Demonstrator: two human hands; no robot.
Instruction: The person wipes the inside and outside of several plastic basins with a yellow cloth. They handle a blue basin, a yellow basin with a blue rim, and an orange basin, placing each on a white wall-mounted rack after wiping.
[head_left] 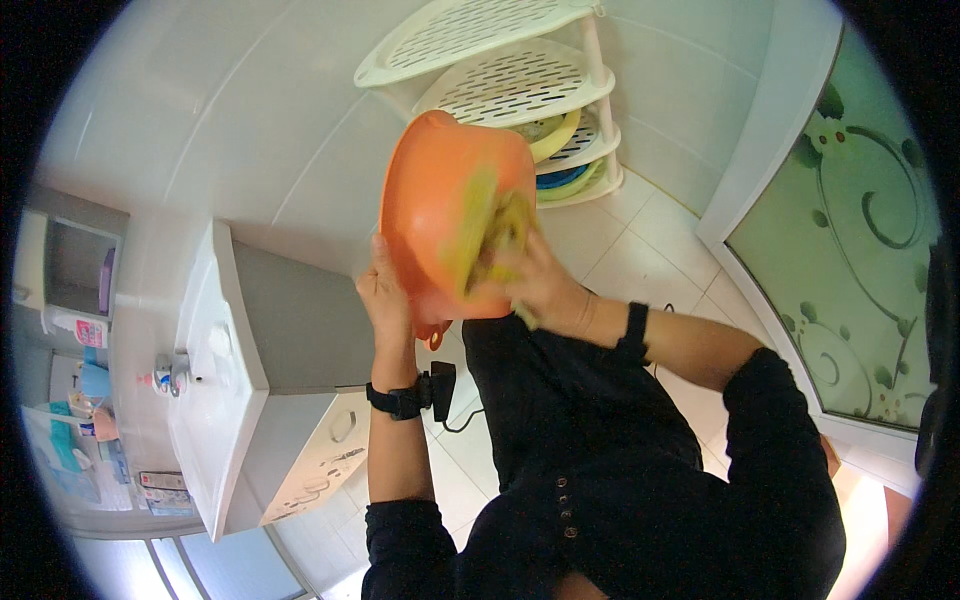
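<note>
An orange plastic basin [425, 200] is held up in front of me, tilted on its side with its outer surface and base toward me. My left hand [385, 295] grips its rim at the left, the thumb showing on the outside. A yellow-green cloth [478, 235], smeared by motion, lies against the basin's base. Bunched round that cloth, my right hand [545, 285] presses it to the plastic; its fingertips are partly hidden in the folds. The inside of the basin faces away, out of sight.
A white corner rack [520, 80] with slotted shelves stands beyond the basin, a yellow basin [560, 138] and a blue one [562, 180] on its lower levels. At left is a white washbasin [215, 330] with a tap [172, 375]. A frosted glass door [840, 230] stands right.
</note>
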